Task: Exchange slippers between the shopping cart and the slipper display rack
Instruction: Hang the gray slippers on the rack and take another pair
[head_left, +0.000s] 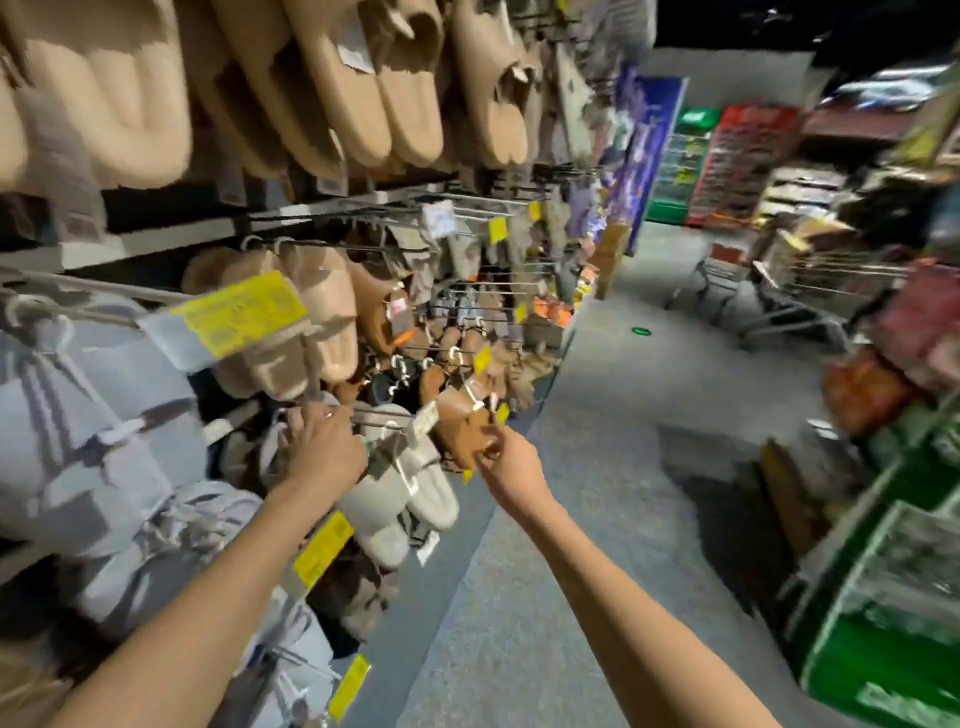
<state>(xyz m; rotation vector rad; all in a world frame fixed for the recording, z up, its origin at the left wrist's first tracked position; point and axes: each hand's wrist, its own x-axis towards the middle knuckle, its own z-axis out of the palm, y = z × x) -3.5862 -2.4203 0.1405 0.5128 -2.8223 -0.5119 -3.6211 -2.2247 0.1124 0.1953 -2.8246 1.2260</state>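
The slipper display rack (332, 202) fills the left side, hung with beige, brown and grey fluffy slippers on metal pegs. My left hand (324, 447) reaches in among the hanging pairs and grips a metal peg (379, 415) just above a pale grey pair (395, 499). My right hand (506, 454) pinches the lower edge of a brown slipper pair (462, 426) that hangs from a white hanger at the peg's outer end. A shopping cart (810, 291) stands across the aisle at the far right, blurred.
Yellow price tags (244, 317) stick out from the pegs toward the aisle. The grey floor (597, 467) of the aisle runs ahead. Green crates and stacked goods (893, 597) line the right side. Coloured shelves (727, 166) close the far end.
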